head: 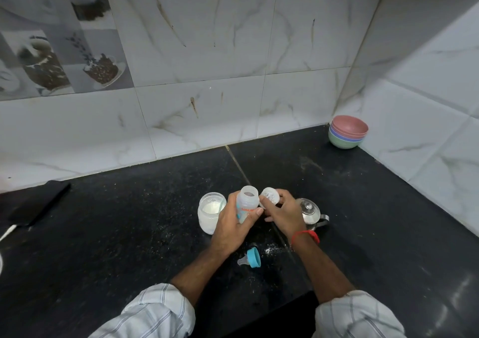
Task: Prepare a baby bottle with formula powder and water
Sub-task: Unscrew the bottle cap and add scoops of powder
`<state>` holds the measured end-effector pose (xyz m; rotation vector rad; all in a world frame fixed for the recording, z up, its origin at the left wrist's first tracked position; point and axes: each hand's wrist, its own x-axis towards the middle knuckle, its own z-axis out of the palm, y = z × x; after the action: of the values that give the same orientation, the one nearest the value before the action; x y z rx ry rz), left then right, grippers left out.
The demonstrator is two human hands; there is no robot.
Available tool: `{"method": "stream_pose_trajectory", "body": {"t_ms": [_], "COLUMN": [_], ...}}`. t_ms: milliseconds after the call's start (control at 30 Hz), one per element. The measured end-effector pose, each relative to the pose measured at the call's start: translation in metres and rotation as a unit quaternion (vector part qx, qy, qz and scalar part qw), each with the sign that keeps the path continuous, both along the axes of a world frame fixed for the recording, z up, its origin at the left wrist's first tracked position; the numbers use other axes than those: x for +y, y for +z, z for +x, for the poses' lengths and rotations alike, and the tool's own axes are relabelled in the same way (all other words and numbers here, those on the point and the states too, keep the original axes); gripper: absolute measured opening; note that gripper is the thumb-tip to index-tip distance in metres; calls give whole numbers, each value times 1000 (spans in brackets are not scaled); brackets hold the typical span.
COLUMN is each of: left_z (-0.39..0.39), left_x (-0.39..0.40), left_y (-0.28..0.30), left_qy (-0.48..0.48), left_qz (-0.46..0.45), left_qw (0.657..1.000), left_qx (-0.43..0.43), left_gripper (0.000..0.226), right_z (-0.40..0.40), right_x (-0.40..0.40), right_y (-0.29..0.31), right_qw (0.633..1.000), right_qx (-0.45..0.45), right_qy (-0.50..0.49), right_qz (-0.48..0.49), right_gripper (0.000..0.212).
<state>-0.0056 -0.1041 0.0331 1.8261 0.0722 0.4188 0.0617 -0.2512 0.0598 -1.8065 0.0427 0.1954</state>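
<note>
The left hand (233, 223) gripped a clear plastic baby bottle (247, 204) steady while the right hand's (283, 214) fingers pinched a small white powder-dusted cap (270, 196) beside its open mouth, apparently for tipping formula in.

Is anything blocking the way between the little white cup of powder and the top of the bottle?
No. The white cup in the right hand sits right beside the bottle, whose mouth is open; its teal teat cap lies on the counter.

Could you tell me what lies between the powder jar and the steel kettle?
In the head view, both hands: the left hand holds the bottle, the right hand a small cap.
</note>
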Motion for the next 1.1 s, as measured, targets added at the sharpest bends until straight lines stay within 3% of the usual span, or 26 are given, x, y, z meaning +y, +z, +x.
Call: {"method": "stream_pose_trajectory", "body": {"t_ms": [100,200,433,633,700,800,867,933,1000,1100], "left_z": [1,2,3,3,3,3,3,4,4,4], "left_x": [1,3,6,3,2,1,0,-2,-4,-7], "left_y": [-1,-3,-6,-6,-6,-5,-5,-5,-6,-7], "left_qy": [11,9,13,15,16,19,17,15,14,11], "left_qz": [1,5,26,32,32,26,28,30,34,40], "left_qw": [1000,1000,1000,999,999,999,999,999,999,999], "left_qx": [-5,0,7,12,12,15,19,21,24,28], "left_gripper": [51,50,49,53,56,58,60,59,56,55], "right_z": [4,7,5,2,1,4,13,26,35,36], "right_x": [4,10,10,3,-2,-19,-40,-66,-92,-118], "right_y": [-11,-25,-41,-27,-15,2,9,7,-2,-25], "right_qw": [981,957,921,920,924,926,919,935,954,949], "right_qx": [-22,-27,-9,-11,-89,-275,-309,-235,-112,-17], "right_qy": [57,119,189,211,182,34,-47,-62,-42,-6], "right_qz": [-186,-262,-340,-331,-324,-256,-241,-260,-275,-315], "right_gripper": [36,39,42,58,56,33,26,32,51,67]}}
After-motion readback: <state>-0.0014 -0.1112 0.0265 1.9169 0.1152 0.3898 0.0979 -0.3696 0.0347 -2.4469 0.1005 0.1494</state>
